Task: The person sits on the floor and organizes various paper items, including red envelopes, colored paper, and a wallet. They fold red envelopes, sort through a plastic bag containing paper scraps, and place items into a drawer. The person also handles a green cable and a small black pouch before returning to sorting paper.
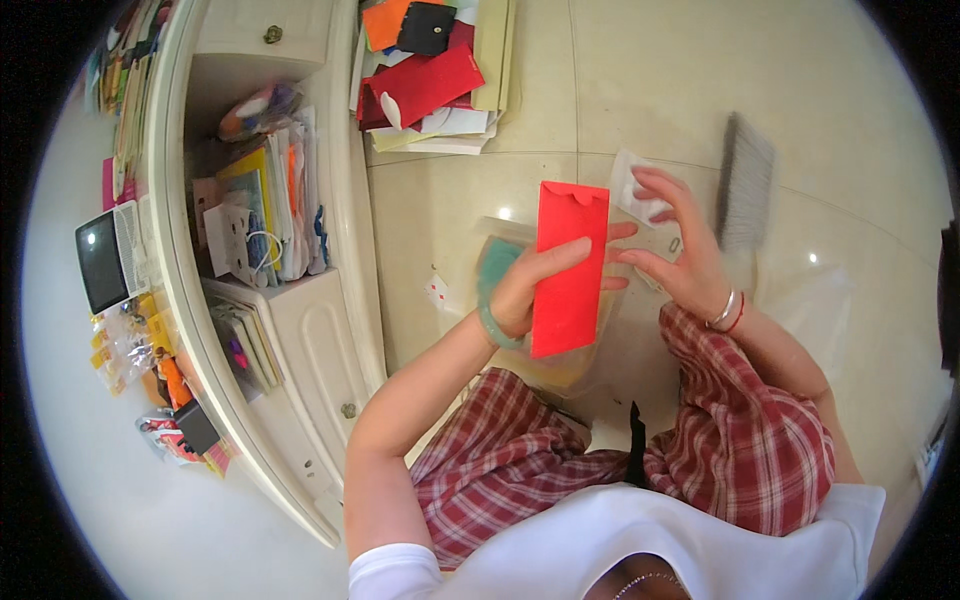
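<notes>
A white T-shirt point(720, 545) lies nearest the camera at the lower edge, with a beaded necklace point(648, 580) at its neckline and, beyond it, red plaid trousers point(750, 440) over spread, bent knees. Past the knees, above the tiled floor point(830, 220), the left hand point(525, 285) grips a bright red envelope point(567, 315), its thumb laid flat across the front and its fingers behind, their tips showing past the right edge. The envelope stands lengthwise, its notched end pointing away from the body, so it sits between the two hands, in the left one's grasp and just left of the right one. The right hand point(690, 245) is open, fingers spread and loosely curled, holding nothing; its thumb tip comes close to the envelope's right edge and the left fingertips, and I cannot tell whether it touches. A pale green bangle point(489, 320) circles the left wrist, a silver bracelet point(722, 308) and a red cord the right. Behind the right fingers lies a white packet point(630, 185), with a grey broom head point(746, 180) farther right. A teal item point(497, 262) shows beside the left hand. Farther off, a pile of papers point(489, 60) bears a darker red envelope point(435, 85), next to a cream cabinet point(325, 330)
</notes>
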`<state>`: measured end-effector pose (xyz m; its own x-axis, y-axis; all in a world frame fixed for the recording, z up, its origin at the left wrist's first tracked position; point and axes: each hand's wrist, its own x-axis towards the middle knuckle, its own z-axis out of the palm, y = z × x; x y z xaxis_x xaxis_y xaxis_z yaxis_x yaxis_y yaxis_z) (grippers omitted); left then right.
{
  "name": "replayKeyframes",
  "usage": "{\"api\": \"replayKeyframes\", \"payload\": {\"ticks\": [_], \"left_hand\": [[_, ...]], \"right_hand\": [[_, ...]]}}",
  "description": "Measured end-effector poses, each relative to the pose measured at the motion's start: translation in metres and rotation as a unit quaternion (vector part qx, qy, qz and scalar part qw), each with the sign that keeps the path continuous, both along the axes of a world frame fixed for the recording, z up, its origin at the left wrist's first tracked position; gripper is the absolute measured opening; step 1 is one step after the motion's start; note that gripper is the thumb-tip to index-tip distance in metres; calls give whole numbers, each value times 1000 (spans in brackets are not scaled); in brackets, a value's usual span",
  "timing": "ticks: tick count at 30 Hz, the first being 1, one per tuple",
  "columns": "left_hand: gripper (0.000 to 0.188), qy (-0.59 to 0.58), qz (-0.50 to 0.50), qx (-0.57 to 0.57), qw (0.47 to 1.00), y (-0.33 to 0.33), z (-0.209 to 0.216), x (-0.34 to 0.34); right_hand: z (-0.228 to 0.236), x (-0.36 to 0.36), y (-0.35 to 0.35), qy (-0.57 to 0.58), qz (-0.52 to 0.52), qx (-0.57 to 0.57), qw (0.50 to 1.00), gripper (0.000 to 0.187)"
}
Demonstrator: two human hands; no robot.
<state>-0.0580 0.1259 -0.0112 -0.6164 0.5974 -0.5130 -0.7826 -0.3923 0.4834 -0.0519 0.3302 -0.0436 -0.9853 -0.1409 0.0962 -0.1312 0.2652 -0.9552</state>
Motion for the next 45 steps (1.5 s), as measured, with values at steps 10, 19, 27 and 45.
{"api": "replayKeyframes", "payload": {"ticks": [10, 19, 27, 45], "left_hand": [[84, 78, -189, -21, 979, -3, -7, 5], [105, 308, -245, -175, 903, -11, -15, 6], [107, 284, -243, -199, 906, -10, -6, -4], [97, 507, -291, -291, 757, -16, -14, -4]], "right_hand": [[-13, -25, 5, -52, 110, 34, 992, 21], [18, -14, 9, 250, 101, 106, 957, 30], [36, -8, -8, 188, 129, 61, 972, 38], [27, -2, -13, 263, 139, 124, 947, 38]]}}
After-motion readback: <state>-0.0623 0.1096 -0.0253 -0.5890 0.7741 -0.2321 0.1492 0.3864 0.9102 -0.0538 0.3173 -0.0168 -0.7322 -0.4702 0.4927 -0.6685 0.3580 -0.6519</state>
